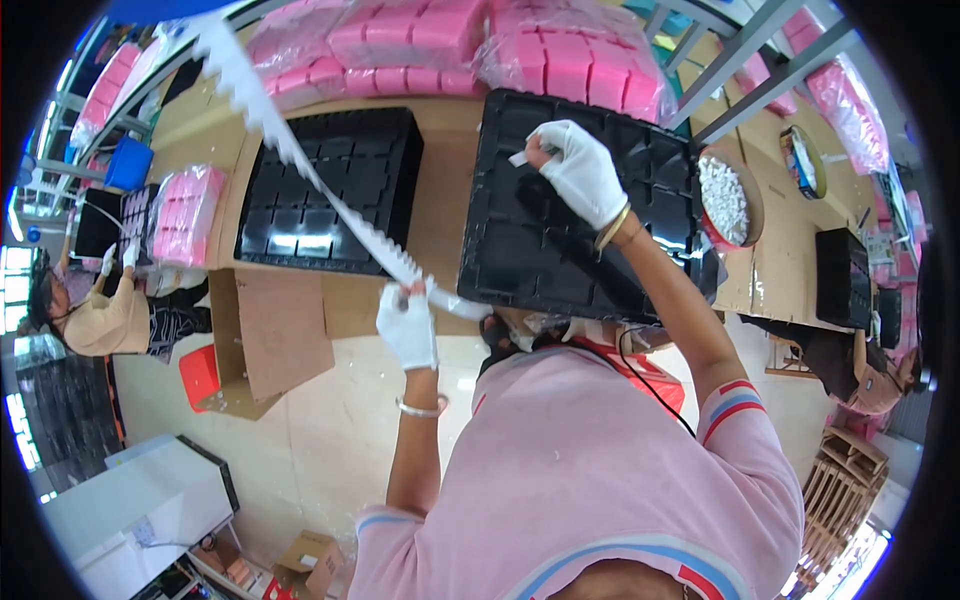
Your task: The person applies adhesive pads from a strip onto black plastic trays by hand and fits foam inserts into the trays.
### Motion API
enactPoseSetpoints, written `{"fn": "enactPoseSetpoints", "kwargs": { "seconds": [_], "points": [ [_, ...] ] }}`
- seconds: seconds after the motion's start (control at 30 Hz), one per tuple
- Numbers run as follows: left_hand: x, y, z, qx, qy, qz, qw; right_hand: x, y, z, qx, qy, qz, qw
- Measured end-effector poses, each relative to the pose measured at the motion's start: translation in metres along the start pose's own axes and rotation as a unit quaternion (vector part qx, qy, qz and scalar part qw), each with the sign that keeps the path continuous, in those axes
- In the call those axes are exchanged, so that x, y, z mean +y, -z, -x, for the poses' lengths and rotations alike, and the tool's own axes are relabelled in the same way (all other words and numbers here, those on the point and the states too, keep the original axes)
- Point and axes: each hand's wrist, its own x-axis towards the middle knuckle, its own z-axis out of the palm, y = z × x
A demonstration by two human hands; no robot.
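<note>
A long white strip with a toothed edge (300, 160) runs from the upper left down to my left hand (407, 328), which wears a white glove with bare fingertips. My fingers pinch the strip near its lower end, beside the near left corner of a black compartmented tray (490, 240). Over that tray's far part is my right hand (580, 175), gloved the same way. Its thumb and fingers are closed on a small white piece (517, 159). The right forearm's shadow darkens part of the tray.
A second black tray (330, 190) lies to the left on the cardboard-covered table. Plastic-wrapped pink foam blocks (410, 35) line the back. At right stands a round tub (752, 200) of small white pieces. Co-workers sit at far left and far right. A cardboard box (245, 340) stands below the table edge.
</note>
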Motion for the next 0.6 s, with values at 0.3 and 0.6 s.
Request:
{"fn": "enactPoseSetpoints", "kwargs": {
  "seconds": [0.3,0.6],
  "points": [
    [-0.084,0.008,0.027,0.011,0.13,0.108,0.986,0.061,0.017,-0.091,-0.075,0.103,0.18,0.975],
    [-0.004,0.028,0.05,-0.221,0.195,0.19,0.936,0.079,-0.01,-0.129,-0.127,0.108,0.253,0.953]
  ]
}}
